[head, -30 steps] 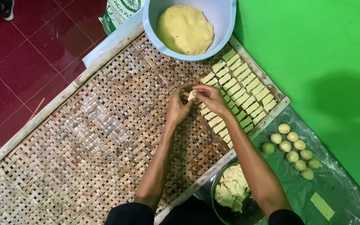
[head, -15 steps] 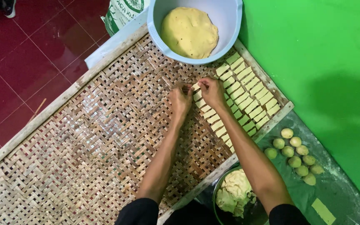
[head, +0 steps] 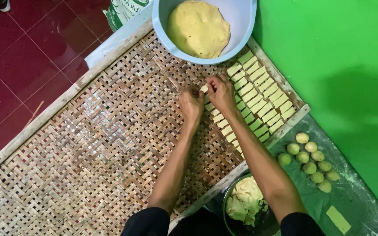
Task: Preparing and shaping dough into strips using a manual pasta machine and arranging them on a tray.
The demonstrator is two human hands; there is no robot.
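Observation:
Both hands meet over a large woven bamboo tray (head: 88, 144). My left hand (head: 190, 104) and my right hand (head: 221, 92) pinch one small pale dough piece (head: 204, 88) between their fingertips, low on the tray at the near end of the rows. Several rows of flat rectangular dough pieces (head: 261, 98) lie side by side along the tray's right edge. Whether the held piece touches the weave is hidden by the fingers.
A pale blue bowl (head: 241, 17) holding a big yellow dough lump (head: 198, 28) sits at the tray's far end. Several dough balls (head: 311, 161) lie on a dark floured sheet. A metal bowl with dough scraps (head: 246, 203) stands near my right elbow. Green surface right, red tiled floor left.
Both hands have moved farther from me along the dough rows, toward the blue bowl, still pinching the small dough piece together.

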